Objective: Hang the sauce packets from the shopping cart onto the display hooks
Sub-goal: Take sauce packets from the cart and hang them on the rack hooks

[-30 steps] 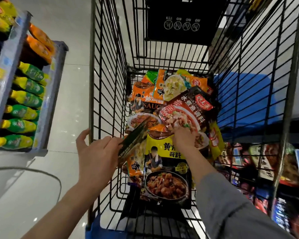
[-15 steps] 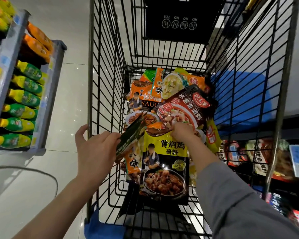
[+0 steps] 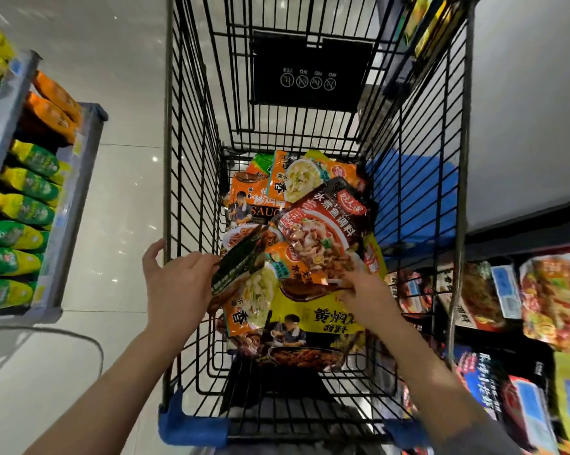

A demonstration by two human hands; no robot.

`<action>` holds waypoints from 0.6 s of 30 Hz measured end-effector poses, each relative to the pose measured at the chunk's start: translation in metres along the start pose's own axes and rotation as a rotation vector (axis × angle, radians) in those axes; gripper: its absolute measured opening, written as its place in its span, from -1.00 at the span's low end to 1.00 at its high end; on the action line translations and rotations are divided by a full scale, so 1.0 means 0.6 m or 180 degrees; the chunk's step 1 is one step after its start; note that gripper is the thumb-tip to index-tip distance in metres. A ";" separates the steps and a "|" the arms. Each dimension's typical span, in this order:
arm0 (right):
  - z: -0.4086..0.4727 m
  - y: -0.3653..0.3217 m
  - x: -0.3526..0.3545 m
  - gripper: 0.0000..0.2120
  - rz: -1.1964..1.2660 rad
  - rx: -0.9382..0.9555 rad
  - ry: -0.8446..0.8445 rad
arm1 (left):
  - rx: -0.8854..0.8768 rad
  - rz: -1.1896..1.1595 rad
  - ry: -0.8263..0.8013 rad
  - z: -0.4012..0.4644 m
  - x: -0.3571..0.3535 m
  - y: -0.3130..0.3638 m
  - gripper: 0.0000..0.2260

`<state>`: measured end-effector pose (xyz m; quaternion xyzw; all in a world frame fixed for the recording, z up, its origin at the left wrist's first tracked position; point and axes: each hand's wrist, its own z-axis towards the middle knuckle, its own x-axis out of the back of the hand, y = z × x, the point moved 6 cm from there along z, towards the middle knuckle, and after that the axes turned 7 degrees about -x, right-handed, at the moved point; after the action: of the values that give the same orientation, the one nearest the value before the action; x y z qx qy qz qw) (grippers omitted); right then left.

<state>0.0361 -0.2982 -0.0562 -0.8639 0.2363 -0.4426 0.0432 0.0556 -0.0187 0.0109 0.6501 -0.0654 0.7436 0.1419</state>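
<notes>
Head view. One black wire shopping cart is being looked down into, with blue corner guards at its near end and one black placard on its far wall. Two hands are being held inside it.

The left hand is being reached over the cart's left wall; one dark green packet is being pinched by its edge between thumb and fingers, tilted above the pile. The right hand is being curled around the lower edge of one red packet, which is being lifted slightly off the heap; the fingertips are being hidden beneath the packet.

Loose sauce packets are being kept in a heap on the cart floor: one large yellow packet nearest, at least four orange packets around and behind it, and one green corner at the far end. The exact count cannot be told, since the packets are overlapping.

To the left, one shelf unit is being shown with two orange items and about six green-and-yellow bottles, others being cut off by the frame. To the right, displayed packets are being seen through the cart wires, blurred and hard to read. Display hooks cannot be made out.
</notes>
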 end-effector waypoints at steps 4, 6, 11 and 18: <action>-0.023 0.009 0.005 -0.91 0.0398 -0.0055 0.0015 | 0.0031 0.0050 -0.0006 0.000 -0.002 -0.001 -0.89; -0.035 0.003 0.004 -0.92 0.0405 0.0098 0.0044 | 0.0028 0.0105 -0.0024 -0.001 -0.001 -0.001 -0.91; -0.083 -0.027 0.007 -0.88 0.0390 0.0689 0.0160 | -0.0127 0.0300 0.0006 -0.002 0.003 0.007 -0.91; -0.182 -0.041 0.038 -0.83 0.0563 0.0688 0.1073 | -0.0716 0.0008 0.0138 -0.008 0.009 0.022 -0.77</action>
<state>-0.0292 -0.2717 0.0340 -0.7439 0.2663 -0.5980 0.1342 0.0463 -0.0292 0.0169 0.6137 -0.1461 0.7457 0.2143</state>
